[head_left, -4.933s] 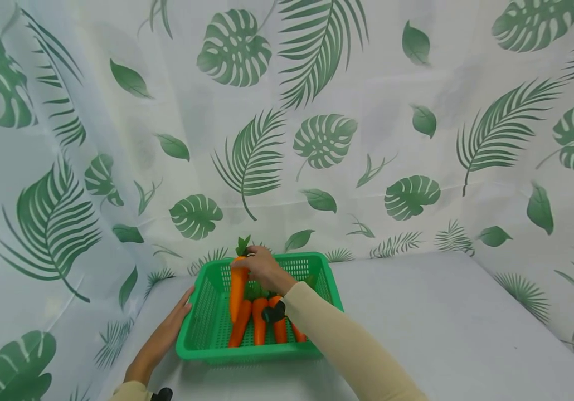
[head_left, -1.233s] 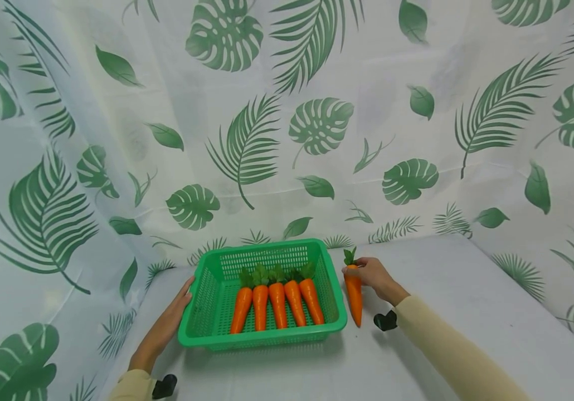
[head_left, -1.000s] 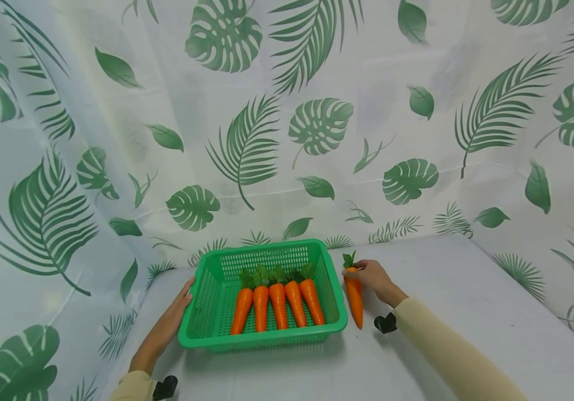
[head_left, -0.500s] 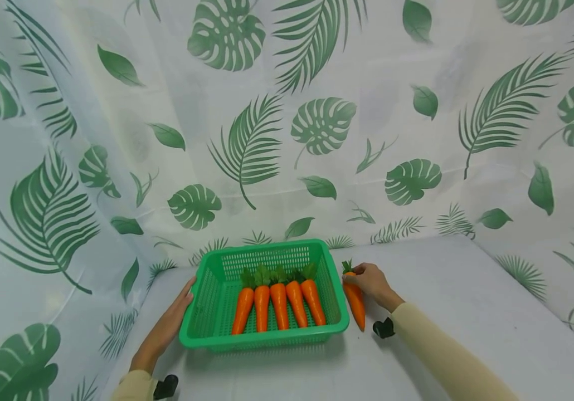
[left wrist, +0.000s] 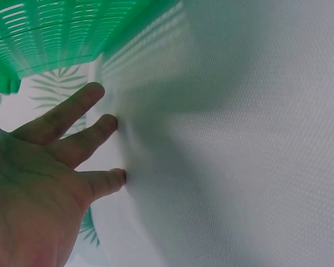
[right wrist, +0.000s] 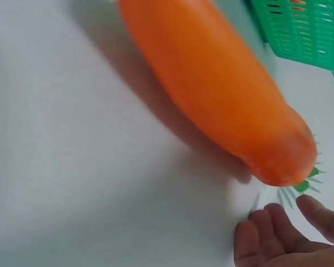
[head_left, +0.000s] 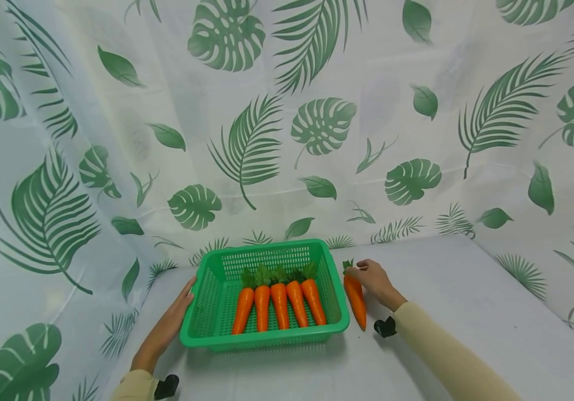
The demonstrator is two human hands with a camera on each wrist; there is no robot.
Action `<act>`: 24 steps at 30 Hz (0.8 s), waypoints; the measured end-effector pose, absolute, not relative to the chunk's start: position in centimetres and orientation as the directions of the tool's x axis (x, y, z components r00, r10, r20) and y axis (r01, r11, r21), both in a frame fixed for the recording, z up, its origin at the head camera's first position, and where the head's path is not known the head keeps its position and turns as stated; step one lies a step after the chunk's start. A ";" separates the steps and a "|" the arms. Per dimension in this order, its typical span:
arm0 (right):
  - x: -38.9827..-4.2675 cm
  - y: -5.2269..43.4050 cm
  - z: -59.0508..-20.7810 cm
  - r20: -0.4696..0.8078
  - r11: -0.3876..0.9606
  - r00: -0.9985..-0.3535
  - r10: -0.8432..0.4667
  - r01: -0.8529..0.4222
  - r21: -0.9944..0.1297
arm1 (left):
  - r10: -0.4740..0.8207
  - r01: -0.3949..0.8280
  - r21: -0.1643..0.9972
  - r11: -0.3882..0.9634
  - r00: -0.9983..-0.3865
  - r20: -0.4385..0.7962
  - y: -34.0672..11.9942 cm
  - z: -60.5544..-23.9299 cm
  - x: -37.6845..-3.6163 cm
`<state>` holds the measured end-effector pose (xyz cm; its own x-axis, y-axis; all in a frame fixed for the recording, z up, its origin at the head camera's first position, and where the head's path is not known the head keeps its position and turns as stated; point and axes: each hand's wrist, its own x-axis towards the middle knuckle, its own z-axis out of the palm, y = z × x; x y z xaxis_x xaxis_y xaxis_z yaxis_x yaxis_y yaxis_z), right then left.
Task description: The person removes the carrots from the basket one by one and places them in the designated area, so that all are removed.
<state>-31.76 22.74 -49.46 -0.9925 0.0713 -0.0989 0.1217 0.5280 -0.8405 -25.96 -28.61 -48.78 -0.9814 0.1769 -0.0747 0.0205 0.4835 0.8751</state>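
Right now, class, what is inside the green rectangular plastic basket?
Five tapered orange carrots with leafy green tops lie in a row. To their left, the basket shows its perforated floor; the floor beneath them is covered.

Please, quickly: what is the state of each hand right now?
Left hand: open, fingers extended at the left side of the green basket.
Right hand: open, beside the carrot outside the basket, not gripping it.

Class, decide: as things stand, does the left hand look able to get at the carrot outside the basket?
Probably not: the left hand is at one end of the basket, the carrot lies beyond the other, and the right hand is close beside it.
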 end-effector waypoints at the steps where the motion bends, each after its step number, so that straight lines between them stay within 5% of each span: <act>1: -31.8 22.8 -49.3 -0.095 0.525 -0.993 0.069 0.117 -0.843 | 0.174 0.018 0.874 0.485 -0.982 -0.076 -28.6 -48.8 -25.9; 24: -32.1 23.2 -44.4 -0.048 0.423 -0.999 0.012 0.048 -0.905 | 0.161 0.012 0.874 0.487 -0.984 -0.076 -28.6 -48.9 -26.0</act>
